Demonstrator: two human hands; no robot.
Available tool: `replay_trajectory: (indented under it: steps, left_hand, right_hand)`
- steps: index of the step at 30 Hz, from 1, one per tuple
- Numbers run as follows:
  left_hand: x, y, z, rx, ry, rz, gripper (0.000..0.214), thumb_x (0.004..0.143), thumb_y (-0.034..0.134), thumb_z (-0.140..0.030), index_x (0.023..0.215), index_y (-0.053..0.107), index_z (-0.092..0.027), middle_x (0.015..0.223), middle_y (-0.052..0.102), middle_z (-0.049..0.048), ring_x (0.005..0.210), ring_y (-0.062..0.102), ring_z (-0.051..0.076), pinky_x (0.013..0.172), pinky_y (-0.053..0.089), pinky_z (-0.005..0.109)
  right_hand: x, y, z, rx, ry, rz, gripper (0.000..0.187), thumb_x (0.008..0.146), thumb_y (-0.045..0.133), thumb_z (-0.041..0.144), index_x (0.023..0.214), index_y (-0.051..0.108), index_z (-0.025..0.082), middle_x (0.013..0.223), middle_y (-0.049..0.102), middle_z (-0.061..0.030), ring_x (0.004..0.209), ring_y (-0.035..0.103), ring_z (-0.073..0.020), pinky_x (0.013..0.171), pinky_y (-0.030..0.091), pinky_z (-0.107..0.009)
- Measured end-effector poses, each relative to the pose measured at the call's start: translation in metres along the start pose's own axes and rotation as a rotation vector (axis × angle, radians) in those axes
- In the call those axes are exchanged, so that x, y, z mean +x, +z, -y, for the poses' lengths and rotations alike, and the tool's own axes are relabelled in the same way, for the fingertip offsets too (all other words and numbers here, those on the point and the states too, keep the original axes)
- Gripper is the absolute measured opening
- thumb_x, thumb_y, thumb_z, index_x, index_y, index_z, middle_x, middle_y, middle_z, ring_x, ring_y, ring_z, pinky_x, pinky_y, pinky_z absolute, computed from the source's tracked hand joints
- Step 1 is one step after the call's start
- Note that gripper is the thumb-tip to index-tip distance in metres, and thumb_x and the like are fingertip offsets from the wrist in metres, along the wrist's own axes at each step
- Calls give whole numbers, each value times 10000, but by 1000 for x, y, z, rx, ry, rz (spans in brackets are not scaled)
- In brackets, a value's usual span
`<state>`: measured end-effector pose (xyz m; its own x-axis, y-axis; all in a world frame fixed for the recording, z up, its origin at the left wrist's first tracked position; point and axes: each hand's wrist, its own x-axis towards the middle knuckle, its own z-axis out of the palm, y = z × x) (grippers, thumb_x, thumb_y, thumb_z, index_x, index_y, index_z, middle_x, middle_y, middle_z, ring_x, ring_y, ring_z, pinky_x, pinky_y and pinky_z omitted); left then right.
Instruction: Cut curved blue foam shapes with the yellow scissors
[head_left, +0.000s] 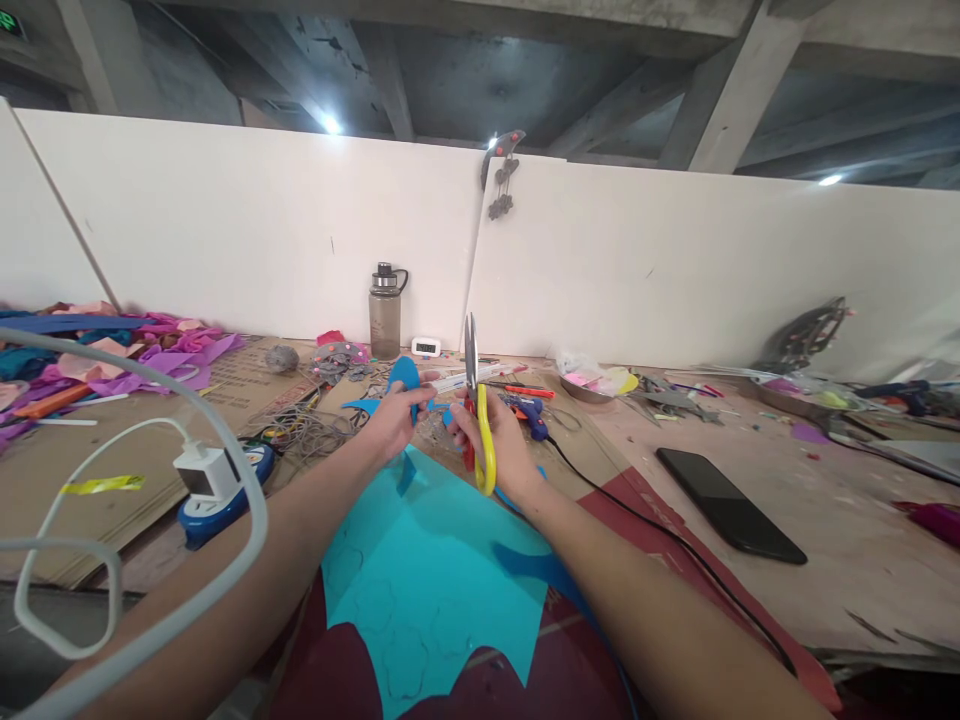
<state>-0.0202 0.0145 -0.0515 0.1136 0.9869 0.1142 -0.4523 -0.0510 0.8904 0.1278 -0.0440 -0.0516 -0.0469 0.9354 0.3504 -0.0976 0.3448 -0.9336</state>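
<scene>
My left hand (394,420) pinches a rounded blue cut-out piece (405,373), which looks like felt or foam sheet. In my right hand (504,445) is a pair of scissors (487,450) with yellow and red handles. Its blades point upward and look nearly closed, apart from the blue piece. Below both hands lies a turquoise sheet (442,540) with wavy outlines drawn on it and scalloped cuts along its near edge. A darker blue scrap (540,565) runs under my right forearm. More blue bits lie close to my left hand.
A glue gun (531,415) trails a black cord. A phone (727,505) lies at right. A bottle (385,312) and small digital clock (426,346) stand by the white partition. At left are a white charger (206,472), a looping cable and colourful scraps (161,350).
</scene>
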Motion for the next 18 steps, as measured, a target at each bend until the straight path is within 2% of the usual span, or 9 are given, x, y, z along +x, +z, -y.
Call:
replay_trajectory:
  steps: [4,7,11,14,18]
  left_hand:
    - [-1,3,0,3,30,1,320,544,618,-36,832,677,-162,754,560,-17,609,477,66,506,363,199]
    - [-4,5,0,31,40,22,234,570,618,-72,780,628,-177,727,580,-17,617,519,88,541,403,215]
    - [-5,5,3,157,61,30,257,638,668,-143,887,631,-195,833,662,7,804,625,161,711,481,270]
    - [-4,3,6,264,97,-17,340,643,695,-155,975,636,-201,923,677,21,928,625,192,819,481,304]
    - [-5,2,9,343,114,10,444,648,729,-181,1081,637,-212,1037,679,42,1013,610,214,872,470,327]
  right_hand:
    - [1,1,1,99,-26,-47,482,727,791,429,1091,530,250,752,548,65,592,564,-108,525,493,-243]
    - [1,1,3,141,-44,-80,482,740,787,422,1097,501,271,770,544,71,596,586,-111,521,505,-250]
    - [1,0,5,172,-69,-62,521,729,804,404,1090,453,273,763,575,79,541,575,-109,490,498,-259]
    - [2,-1,4,159,-59,-67,541,717,812,407,1093,450,266,748,576,81,518,564,-106,463,487,-253]
    - [5,-6,0,131,-67,-91,495,723,800,377,1078,480,249,723,570,81,521,560,-98,459,485,-236]
